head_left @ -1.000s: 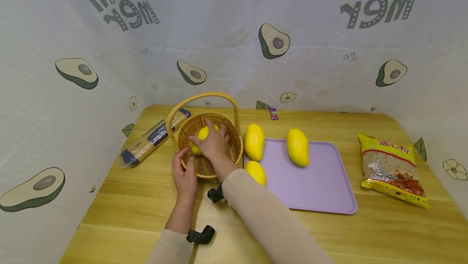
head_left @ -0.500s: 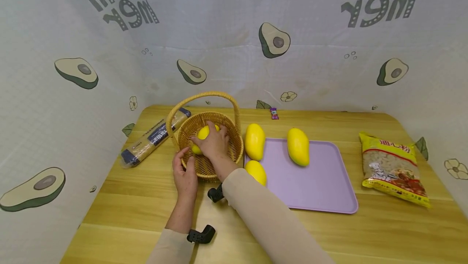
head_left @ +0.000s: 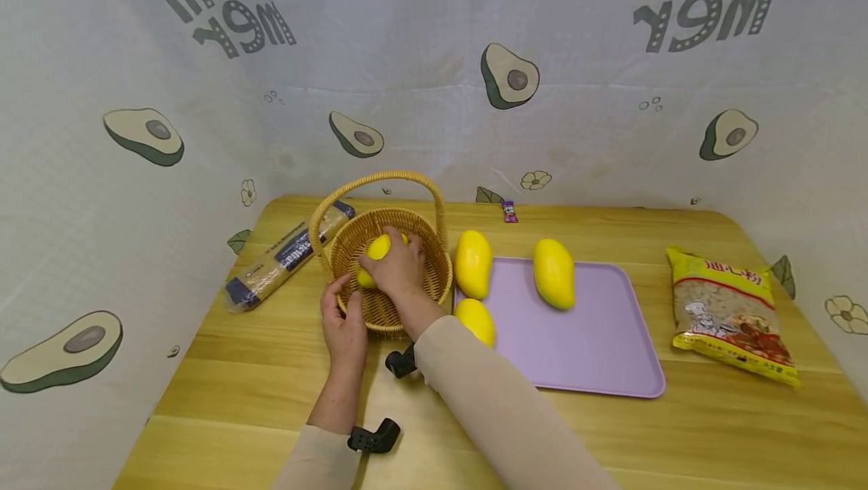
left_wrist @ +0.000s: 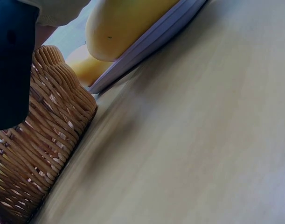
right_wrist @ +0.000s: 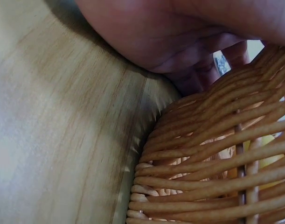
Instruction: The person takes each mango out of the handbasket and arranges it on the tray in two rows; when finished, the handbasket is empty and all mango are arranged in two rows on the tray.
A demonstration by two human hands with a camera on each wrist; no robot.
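Observation:
A round wicker basket (head_left: 381, 314) with a tall hooped handle stands left of centre on the table. Inside it lies a yellow mango (head_left: 378, 247), partly covered by my right hand (head_left: 400, 270), whose fingers and thumb grip it from above. At the basket's near left rim, my left hand (head_left: 345, 332) holds on, thumb toward the inside and fingers along the outside. The right wrist view shows the left hand (right_wrist: 151, 32) against the woven side (right_wrist: 203, 163). In the left wrist view, the basket wall (left_wrist: 44, 135) fills the left edge.
A lilac tray (head_left: 583, 354) sits right of the basket. One mango (head_left: 553, 273) lies on it; two more, a far one (head_left: 472, 264) and a near one (head_left: 475, 320), are at its left edge. Pasta (head_left: 288, 256), a yellow bag (head_left: 728, 313) and a purple sweet (head_left: 509, 211) lie around.

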